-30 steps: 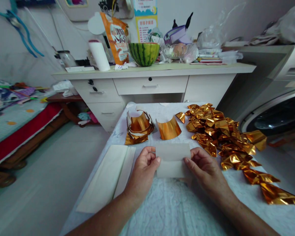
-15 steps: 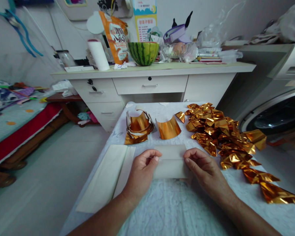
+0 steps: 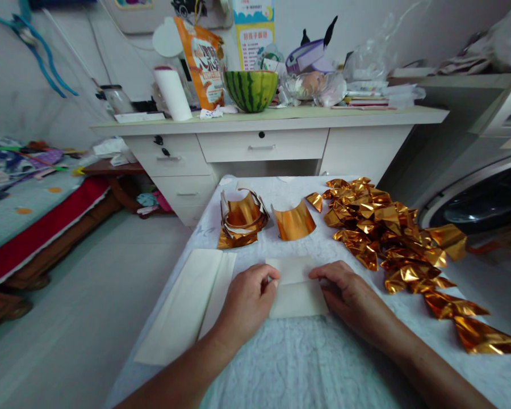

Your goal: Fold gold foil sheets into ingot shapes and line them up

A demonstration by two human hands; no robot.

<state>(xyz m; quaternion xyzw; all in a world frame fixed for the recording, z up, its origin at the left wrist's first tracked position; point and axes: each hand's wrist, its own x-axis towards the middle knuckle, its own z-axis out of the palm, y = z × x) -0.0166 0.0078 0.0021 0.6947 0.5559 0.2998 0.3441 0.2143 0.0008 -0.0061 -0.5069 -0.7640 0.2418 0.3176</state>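
Note:
A pale, creased sheet of paper lies on the cloth-covered table between my hands. My left hand pinches its left edge between thumb and forefinger. At the opposite edge, my right hand has its forefinger on the paper, with the thumb lower and apart from it. Longer pale sheets lie to the left. Beyond the paper are a stack of curled gold foil pieces and a single curved gold sheet. Many twisted gold foil pieces are heaped on the right.
A white desk stands behind the table, bearing a watermelon half, an orange bag and a white roll. A washing machine is at the right, a bed at the left.
My right hand has loosened from a pinch, its forefinger moving left over the paper and its thumb coming away. The paper now lies slightly lower and flatter.

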